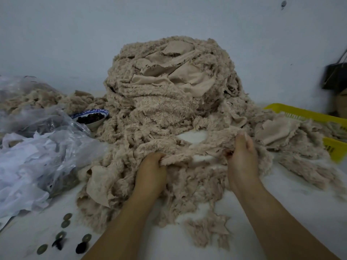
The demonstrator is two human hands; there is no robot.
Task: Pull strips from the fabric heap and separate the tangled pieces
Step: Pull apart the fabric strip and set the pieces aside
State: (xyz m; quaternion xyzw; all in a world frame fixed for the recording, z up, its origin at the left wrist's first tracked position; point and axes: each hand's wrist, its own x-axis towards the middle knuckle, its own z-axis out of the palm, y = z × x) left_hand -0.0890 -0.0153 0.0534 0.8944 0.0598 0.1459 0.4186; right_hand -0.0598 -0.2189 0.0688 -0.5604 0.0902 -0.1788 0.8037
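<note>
A tall heap of beige fleecy fabric strips (169,87) rises in the middle of the white table, with loose strips spilling toward me. My left hand (151,169) grips a bunch of fleecy strip at the heap's near foot. My right hand (242,156) pinches the same stretch of strip (195,149) further right, fingers curled into the fabric. The strip runs taut between both hands. More tangled pieces (202,228) lie under my forearms.
Crumpled clear plastic bags (37,147) lie at the left, with a blue-rimmed bowl of dark bits (92,117) behind them. A yellow basket (319,119) holding fabric sits at the right. Several coins (63,222) lie at the near left. A dark bag (336,76) hangs on the wall.
</note>
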